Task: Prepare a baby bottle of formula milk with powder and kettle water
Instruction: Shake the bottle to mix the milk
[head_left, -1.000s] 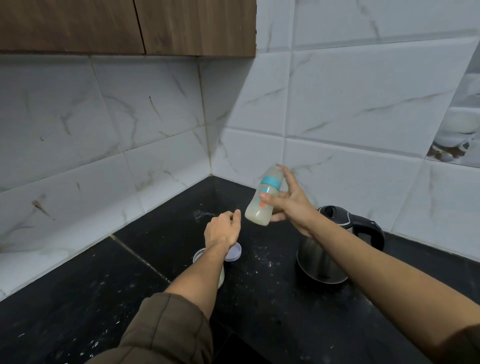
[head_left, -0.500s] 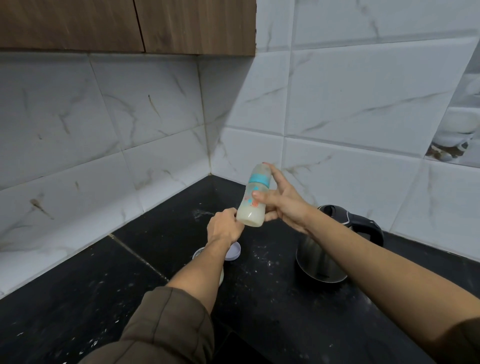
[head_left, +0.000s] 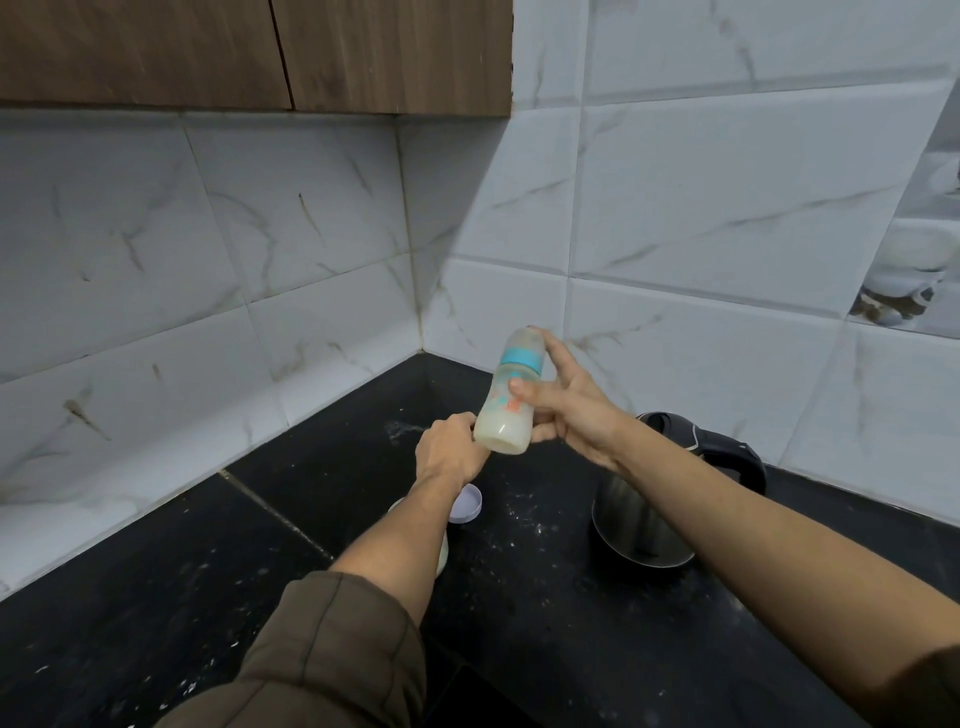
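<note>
A baby bottle (head_left: 506, 405) with a teal collar and a clear cap holds milky liquid in its lower part. It is tilted in the air above the black counter (head_left: 260, 545). My right hand (head_left: 566, 410) grips it, thumb on the front and forefinger stretched up to the cap. My left hand (head_left: 449, 449) is curled just left of the bottle's base and touches it. A steel kettle (head_left: 644, 519) with a black handle stands under my right forearm. A white powder container (head_left: 441, 556) and its pale lid (head_left: 467, 501) sit beneath my left forearm, mostly hidden.
White marble-look tiled walls (head_left: 675, 234) meet in a corner behind the bottle. Brown wooden cabinets (head_left: 260, 52) hang above on the left. Specks of spilled powder (head_left: 519, 514) dot the counter between the container and the kettle.
My right hand has carried the bottle left and slightly down. My left hand has risen from above the container to meet the bottle's base.
</note>
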